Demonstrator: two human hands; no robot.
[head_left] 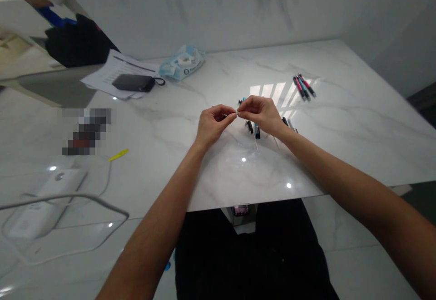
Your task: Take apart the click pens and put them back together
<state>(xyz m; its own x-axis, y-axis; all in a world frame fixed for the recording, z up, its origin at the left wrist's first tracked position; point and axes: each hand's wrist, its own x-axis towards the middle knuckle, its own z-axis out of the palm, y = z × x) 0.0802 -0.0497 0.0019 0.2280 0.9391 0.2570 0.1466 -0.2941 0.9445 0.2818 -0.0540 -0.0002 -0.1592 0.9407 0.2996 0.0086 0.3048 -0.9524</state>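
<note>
The left hand and right hand are raised close together over a white marble desk, both nearly closed, each pinching one end of a small white piece between thumb and fingertips; it is too small to identify. Black and teal pen parts lie just beneath the right hand, and a bunch of slim pink and teal pens lies farther right.

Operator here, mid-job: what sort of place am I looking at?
Probably an indoor office or home workspace: a marble-topped table holds papers, a black device and pens.
</note>
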